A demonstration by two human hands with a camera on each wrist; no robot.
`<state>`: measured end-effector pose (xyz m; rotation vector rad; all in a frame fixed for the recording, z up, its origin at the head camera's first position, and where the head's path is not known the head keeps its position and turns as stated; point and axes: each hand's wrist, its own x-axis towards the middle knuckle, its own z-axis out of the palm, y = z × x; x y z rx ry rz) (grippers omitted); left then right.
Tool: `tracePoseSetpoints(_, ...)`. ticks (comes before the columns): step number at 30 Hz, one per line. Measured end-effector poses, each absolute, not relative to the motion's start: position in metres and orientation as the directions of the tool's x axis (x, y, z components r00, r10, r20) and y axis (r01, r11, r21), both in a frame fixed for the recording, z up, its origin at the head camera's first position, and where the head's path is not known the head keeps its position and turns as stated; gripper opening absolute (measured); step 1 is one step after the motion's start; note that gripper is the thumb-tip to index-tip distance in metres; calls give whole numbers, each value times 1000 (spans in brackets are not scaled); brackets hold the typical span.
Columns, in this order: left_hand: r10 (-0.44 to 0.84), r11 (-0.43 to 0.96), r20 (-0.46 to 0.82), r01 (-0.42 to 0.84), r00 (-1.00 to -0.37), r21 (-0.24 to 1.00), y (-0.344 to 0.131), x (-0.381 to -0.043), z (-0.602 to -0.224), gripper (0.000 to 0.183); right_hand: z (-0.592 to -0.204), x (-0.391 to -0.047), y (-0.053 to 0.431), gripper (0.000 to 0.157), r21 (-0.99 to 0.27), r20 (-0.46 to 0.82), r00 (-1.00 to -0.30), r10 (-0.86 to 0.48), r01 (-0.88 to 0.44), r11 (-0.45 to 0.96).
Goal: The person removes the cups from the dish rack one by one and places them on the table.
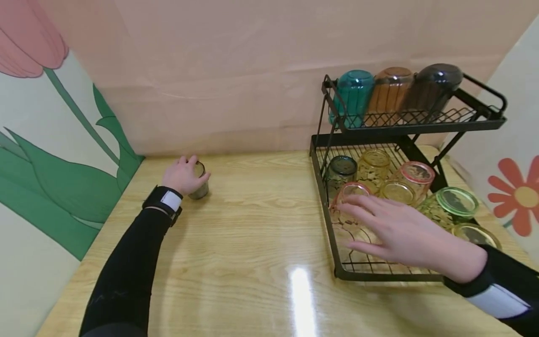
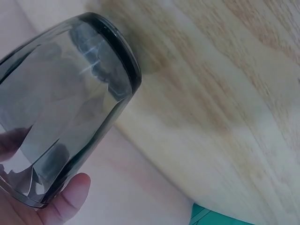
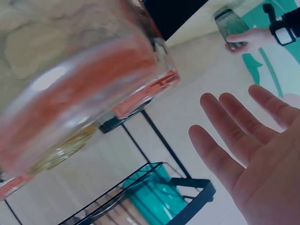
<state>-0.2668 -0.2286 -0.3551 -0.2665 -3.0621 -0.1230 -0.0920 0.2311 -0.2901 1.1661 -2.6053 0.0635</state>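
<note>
At the back left of the table my left hand (image 1: 184,175) holds a smoky grey drinking glass (image 1: 200,186) near its top. The left wrist view shows the grey glass (image 2: 70,103) large and see-through, its thick base on the wood and my thumb (image 2: 75,190) against the other end. My right hand (image 1: 396,229) is spread, fingers extended and holding nothing, above the front of the rack's lower tier. Its fingers overlap a pink-rimmed glass (image 1: 353,188) in the head view. In the right wrist view a pink-rimmed glass (image 3: 89,84) looms beside the open fingers.
A black two-tier wire rack (image 1: 330,234) stands at the right. Its lower tier holds several upturned glasses, including a dark glass (image 1: 342,166), a yellow glass (image 1: 374,161) and a green glass (image 1: 456,201). Teal (image 1: 355,93), amber (image 1: 389,91) and dark glasses (image 1: 435,86) fill the upper tier.
</note>
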Motion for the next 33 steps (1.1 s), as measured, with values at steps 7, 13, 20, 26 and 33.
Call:
tracePoseSetpoints(7, 150, 985, 59, 154, -987, 80, -232, -265, -365, 70, -290, -81, 243, 66, 62, 272, -670, -690, -704, 708)
tracePoseSetpoints(13, 166, 982, 76, 172, -983, 78, -235, -265, -368, 77, -285, -78, 251, 77, 65, 283, -700, -656, -668, 741)
tracePoseSetpoints(20, 236, 966, 237, 255, -942, 50, -231, -259, -363, 88, -286, -77, 265, 90, 85, 205, -798, -567, -563, 822)
tracePoseSetpoints(26, 329, 928, 424, 372, -844, 20, -212, -242, -354, 84, -291, -76, 278, 94, 84, 204, -827, -525, -519, 850)
tracePoseSetpoints(33, 445, 852, 457, 522, -770, 50, -190, -218, -354, 78, -301, -73, 289, 94, 30, 175, -861, -477, -480, 877)
